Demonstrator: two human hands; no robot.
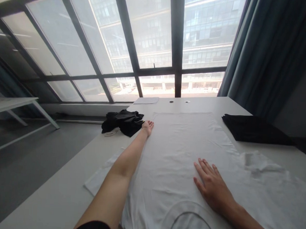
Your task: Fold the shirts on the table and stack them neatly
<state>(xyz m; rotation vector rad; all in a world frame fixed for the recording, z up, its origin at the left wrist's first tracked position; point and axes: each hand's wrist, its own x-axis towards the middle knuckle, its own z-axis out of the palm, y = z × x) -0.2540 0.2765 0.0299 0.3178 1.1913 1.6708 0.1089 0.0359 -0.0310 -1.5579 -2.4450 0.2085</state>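
A white T-shirt [177,146] lies spread on the white table, its round collar nearest me and its hem at the far end. A few wrinkles run across its body, and the sleeve on the right is crumpled. My left hand [148,127] reaches far out to the shirt's left edge near the hem, palm partly turned up, fingers stretched toward the cloth. Flat on the middle of the shirt rests my right hand [211,184], fingers extended and holding nothing. A dark label shows inside the collar.
A heap of black clothing [123,121] lies just left of my left hand. Folded black fabric [254,129] sits at the table's right side. A white sheet [146,100] lies at the far edge. Another table [12,103] stands left, with windows and a curtain [263,58] behind.
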